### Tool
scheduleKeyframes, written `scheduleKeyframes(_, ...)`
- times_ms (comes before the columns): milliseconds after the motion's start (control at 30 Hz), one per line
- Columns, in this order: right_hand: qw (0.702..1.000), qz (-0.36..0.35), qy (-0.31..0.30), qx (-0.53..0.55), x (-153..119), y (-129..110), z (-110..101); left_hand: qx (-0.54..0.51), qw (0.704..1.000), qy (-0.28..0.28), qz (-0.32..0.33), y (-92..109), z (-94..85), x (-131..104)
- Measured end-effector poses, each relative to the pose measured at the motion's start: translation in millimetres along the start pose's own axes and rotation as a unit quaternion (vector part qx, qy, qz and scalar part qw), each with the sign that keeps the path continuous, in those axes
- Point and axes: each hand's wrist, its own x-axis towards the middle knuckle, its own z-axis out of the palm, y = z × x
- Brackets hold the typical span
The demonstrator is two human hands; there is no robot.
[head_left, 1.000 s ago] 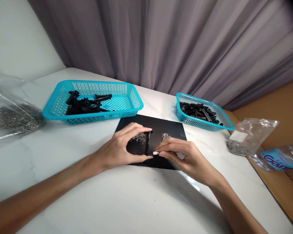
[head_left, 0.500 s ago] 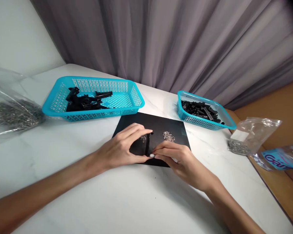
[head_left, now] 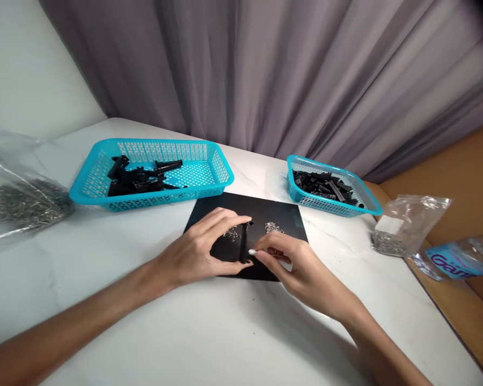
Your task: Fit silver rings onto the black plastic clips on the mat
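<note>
Between thumb and fingers, my left hand (head_left: 203, 242) grips a long, thin black plastic part (head_left: 244, 242) by its two ends, above a black mat (head_left: 261, 209). My right hand (head_left: 293, 257) is closed in a pinch just to the right of that part. A small white piece (head_left: 252, 252) sticks out from its fingertips, close to the black part but seemingly apart from it. Two piles of small metal pins or screws lie on the mat: one pile (head_left: 272, 227) beyond my right hand, the other (head_left: 232, 233) partly hidden behind my left hand.
A blue basket (head_left: 153, 201) with black plastic parts stands at the back left, a smaller blue basket (head_left: 326, 206) at the back right. Clear bags of metal pieces lie far left (head_left: 30, 203) and right (head_left: 410, 220). A plastic bottle (head_left: 454, 260) lies at the right edge.
My right hand has drawn slightly away from the lower end of the black part, with the white piece in its fingertips. The left hand keeps its hold. The view has shifted slightly.
</note>
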Motion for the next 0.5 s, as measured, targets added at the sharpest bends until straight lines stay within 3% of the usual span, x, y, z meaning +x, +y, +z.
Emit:
scheduleKeyframes(100,0.997,0.047,0.051,0.041,1.0,1.4,-0.6,0.002,1.0,-0.012,-0.011,-3.0,-2.0,-0.5)
scheduleKeyframes(267,0.985,0.052,0.107,0.121,8.7,5.0,19.9,-0.016,0.999,-0.005,-0.04,-2.8,-0.4,-1.9)
scheduleKeyframes(500,0.933,0.07,0.143,0.322,16.6,3.0,37.1,-0.037,0.997,-0.003,-0.064,1.9,-1.0,-1.9)
